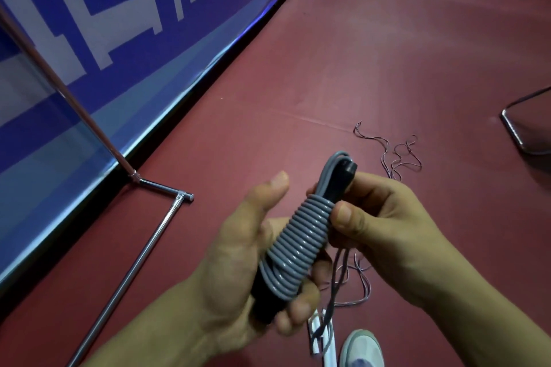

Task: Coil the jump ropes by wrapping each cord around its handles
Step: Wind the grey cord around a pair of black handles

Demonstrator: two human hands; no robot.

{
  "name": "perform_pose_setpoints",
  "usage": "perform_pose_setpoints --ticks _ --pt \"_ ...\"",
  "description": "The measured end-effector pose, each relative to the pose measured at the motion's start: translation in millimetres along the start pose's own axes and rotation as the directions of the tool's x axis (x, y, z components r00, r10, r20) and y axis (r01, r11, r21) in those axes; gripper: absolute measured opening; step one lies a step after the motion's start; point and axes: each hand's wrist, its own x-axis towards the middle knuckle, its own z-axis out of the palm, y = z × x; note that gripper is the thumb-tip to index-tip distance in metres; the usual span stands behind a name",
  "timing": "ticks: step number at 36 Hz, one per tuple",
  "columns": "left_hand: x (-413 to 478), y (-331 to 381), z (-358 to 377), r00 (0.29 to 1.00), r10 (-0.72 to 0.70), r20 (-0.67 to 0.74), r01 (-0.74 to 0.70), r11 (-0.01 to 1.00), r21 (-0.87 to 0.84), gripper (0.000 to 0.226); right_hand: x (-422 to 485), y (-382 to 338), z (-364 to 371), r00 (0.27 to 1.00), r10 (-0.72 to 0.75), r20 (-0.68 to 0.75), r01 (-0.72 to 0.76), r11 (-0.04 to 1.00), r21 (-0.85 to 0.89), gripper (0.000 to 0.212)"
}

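While both hands hold the bundle above the floor [387, 53], the grey cord [301, 235] lies wound in close, even turns around the black handles [262, 298]. The handles are tilted, lower end toward the person, upper end away and to the right.

Left hand [235, 262]: fingers curled round the lower end of the handles, below the coil. The thumb stands straight and raised, apart from the cord.

Right hand [390, 226]: thumb and fingers pinch the topmost turns of the coil, just below the upper end of the handles. Several straight runs of cord pass lengthwise under the turns and loop over that upper end.

An unwound tail of the cord [335, 286] hangs from beneath the right hand, to the right of the handles, and drops toward the floor.

On the floor beyond and right of the handles, a thin rope [399, 155] lies in loose, tangled loops; more of it shows below the right hand. Below the handles lie white handles [316, 334]; whether the grey tail touches them cannot be told. A pale shoe [362, 348] is just right of these.

Left of the handles, a chrome stand [143, 247] rests on the floor against a blue and white banner [119, 24]. Far right of the handles, a dark metal frame [512, 128] sits at the edge of view.
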Motion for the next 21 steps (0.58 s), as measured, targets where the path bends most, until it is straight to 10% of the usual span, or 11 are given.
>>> perform_pose_setpoints --ticks 3,7,10,16,21 --pt "4.7 -3.8 5.7 0.918 0.248 -0.309 -0.090 0.891 0.446 0.076 1.6 3.4 2.2 0.997 -0.016 -0.074 0.013 0.999 -0.042 0.059" --pt "0.8 -7.9 9.5 0.775 0.573 -0.266 -0.001 0.422 0.906 0.044 2.1 -1.7 2.7 0.980 -0.029 -0.197 -0.002 0.988 -0.153 0.023" --pt "-0.5 -9.1 9.9 0.720 0.654 -0.231 0.011 0.322 0.947 0.022 3.5 -4.0 0.5 0.973 -0.034 -0.229 -0.013 0.979 -0.202 0.018" --pt "-0.7 -17.1 3.3 0.675 0.738 -0.018 -0.111 0.126 0.986 0.064 5.8 -1.1 8.0 0.972 -0.026 -0.235 -0.010 0.989 -0.147 0.013" --pt "-0.8 -14.2 4.6 0.632 0.764 0.128 -0.282 0.073 0.957 0.038 6.4 -1.4 7.3 0.980 -0.054 -0.190 0.033 0.993 -0.113 0.032"
